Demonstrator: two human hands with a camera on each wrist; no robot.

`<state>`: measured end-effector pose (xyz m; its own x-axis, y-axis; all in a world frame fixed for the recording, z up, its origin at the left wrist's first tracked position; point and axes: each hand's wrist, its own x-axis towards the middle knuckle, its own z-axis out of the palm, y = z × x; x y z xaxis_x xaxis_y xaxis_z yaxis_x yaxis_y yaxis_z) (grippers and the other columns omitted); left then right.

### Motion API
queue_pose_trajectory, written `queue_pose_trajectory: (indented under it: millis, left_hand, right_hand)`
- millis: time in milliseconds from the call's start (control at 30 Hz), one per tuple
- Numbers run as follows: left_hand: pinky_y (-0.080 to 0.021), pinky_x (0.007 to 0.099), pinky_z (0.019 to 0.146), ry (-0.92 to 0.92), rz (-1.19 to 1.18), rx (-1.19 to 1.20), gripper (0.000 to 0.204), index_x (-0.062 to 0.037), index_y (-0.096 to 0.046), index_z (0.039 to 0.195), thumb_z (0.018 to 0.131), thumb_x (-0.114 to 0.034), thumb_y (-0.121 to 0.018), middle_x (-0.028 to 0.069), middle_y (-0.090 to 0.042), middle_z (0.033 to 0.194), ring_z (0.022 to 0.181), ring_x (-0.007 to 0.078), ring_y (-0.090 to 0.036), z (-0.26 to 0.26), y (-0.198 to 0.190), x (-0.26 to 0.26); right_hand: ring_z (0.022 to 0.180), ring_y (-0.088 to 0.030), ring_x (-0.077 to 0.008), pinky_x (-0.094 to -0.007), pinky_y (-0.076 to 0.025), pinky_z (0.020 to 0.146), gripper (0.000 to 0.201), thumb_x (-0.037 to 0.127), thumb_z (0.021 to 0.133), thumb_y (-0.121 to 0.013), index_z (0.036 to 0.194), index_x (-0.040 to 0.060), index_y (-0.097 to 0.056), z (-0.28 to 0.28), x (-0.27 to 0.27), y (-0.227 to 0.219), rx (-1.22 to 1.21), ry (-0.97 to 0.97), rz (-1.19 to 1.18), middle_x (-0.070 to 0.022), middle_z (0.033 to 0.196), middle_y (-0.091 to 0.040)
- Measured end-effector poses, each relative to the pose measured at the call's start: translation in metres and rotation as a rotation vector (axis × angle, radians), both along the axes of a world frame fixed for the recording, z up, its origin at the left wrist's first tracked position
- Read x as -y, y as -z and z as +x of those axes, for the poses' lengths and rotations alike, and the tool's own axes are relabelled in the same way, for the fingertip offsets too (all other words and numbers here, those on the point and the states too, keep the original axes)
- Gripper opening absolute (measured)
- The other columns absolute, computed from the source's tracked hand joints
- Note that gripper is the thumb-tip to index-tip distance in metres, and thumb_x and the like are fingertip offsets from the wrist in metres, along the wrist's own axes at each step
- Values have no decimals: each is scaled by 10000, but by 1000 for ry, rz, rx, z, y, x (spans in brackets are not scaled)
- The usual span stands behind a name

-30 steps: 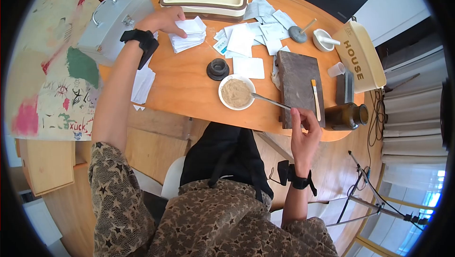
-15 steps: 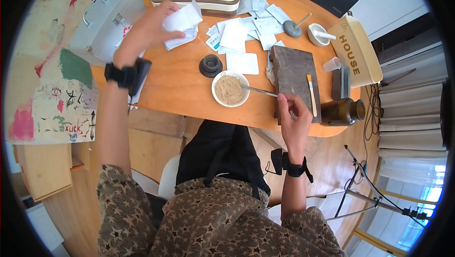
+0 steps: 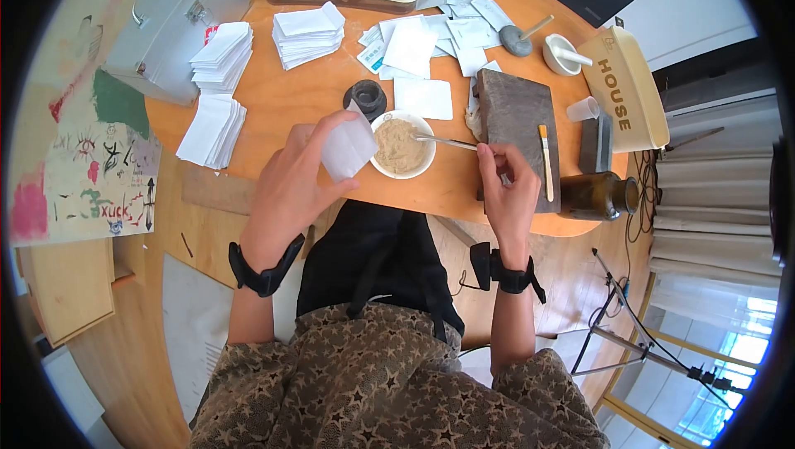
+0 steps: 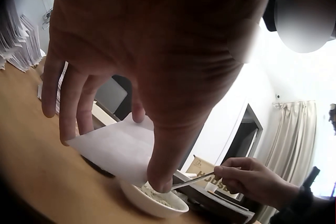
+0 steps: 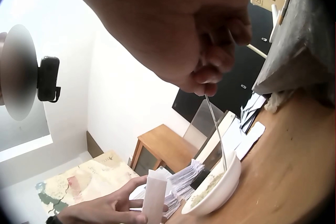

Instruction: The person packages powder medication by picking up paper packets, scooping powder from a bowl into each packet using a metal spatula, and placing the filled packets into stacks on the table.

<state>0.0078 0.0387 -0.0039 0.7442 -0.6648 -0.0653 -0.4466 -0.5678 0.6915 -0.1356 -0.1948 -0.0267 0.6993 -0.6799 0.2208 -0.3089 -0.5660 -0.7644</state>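
Note:
My left hand [image 3: 291, 182] holds a small white paper packet [image 3: 348, 148] by its edges, thumb and fingers on opposite sides, just left of the white bowl [image 3: 425, 159]. In the left wrist view the packet [image 4: 118, 148] spans thumb to fingers near the bowl's rim. Beige powder [image 3: 399, 148] fills much of the bowl. My right hand [image 3: 509, 201] pinches the end of a thin metal spoon [image 3: 451, 143], whose other end reaches into the bowl. The right wrist view shows the spoon [image 5: 217, 129] slanting down into the powder.
Stacks of white packets [image 3: 308, 35] lie at the left, beside a metal case [image 3: 178, 27]. Behind the bowl are a dark round stand [image 3: 365, 100] and scattered packets [image 3: 422, 99]. A dark slab [image 3: 517, 122] with a brush [image 3: 546, 163] and a brown jar [image 3: 598, 196] stand right.
My left hand has come from the back stack toward me, down beside the bowl, with one packet. The right hand still holds the spoon in the bowl.

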Motion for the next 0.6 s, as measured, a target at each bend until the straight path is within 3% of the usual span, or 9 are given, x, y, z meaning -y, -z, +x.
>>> queue_pose_trajectory:
  millis: [600]
  left_hand:
    - [-489, 437, 1012, 8, 26, 25, 878, -260, -499, 1482, 700, -196, -893, 124, -572, 1317, 1207, 343, -581, -11, 11, -5]
  right_hand:
    - [598, -491, -113, -268, -419, 554, 156, 127, 959, -709, 930, -22, -671, 1, 2, 3, -10, -15, 3, -88, 672, -603]
